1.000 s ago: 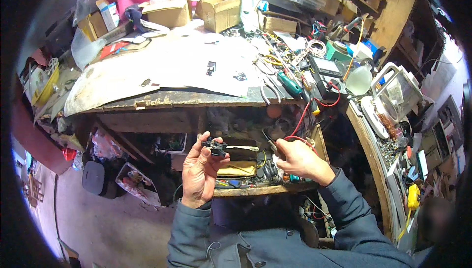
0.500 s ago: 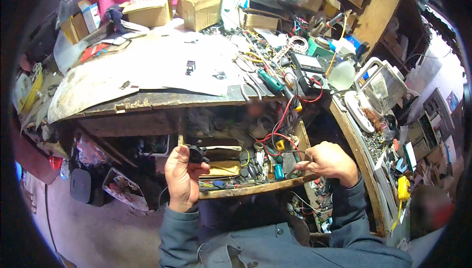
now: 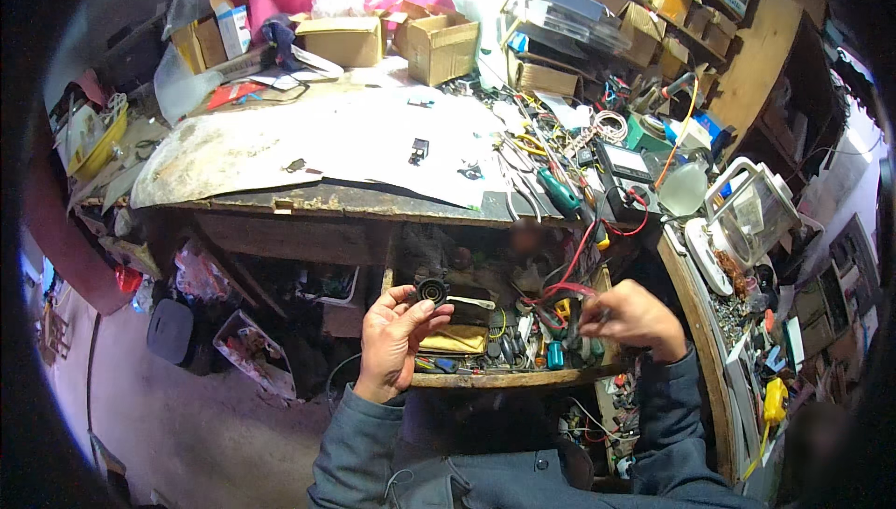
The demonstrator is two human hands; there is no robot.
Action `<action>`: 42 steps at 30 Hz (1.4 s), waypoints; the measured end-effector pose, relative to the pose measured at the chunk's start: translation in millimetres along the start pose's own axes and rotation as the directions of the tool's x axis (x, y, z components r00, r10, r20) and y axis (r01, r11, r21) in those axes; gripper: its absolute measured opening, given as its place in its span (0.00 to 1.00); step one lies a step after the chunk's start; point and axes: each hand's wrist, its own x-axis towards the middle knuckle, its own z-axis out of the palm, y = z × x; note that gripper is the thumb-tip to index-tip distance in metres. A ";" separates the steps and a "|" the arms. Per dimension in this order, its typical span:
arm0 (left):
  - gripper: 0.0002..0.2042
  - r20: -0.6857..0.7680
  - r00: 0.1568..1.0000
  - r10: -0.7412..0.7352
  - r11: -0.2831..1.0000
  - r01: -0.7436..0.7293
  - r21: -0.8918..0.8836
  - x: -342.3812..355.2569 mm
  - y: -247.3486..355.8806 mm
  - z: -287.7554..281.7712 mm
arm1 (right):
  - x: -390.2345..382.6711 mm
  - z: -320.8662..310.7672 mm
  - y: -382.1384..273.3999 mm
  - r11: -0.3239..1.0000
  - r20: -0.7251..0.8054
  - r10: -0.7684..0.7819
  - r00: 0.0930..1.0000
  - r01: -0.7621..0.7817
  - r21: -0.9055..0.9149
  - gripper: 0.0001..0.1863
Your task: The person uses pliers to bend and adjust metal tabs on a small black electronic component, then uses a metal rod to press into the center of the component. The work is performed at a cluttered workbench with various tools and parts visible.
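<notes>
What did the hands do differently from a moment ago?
The right hand left the small black part and moved right, down into the open drawer of tools, reaching among them. A second ago it was close to the part, next to the left hand. The left hand kept holding the part up in its fingertips. The cluttered workbench looks unchanged.

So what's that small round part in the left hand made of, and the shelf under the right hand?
The small round part looks like matte black plastic or rubber; too small to tell which. The shelf looks like bare, worn wood, with a pale brown grainy front edge.
</notes>
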 end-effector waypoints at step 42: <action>0.14 -0.021 1.000 -0.001 0.956 0.007 0.294 -3.2 -1.7 -0.9 | 111.5 83.6 -85.8 0.565 -0.683 0.072 0.727 0.535 0.628 0.05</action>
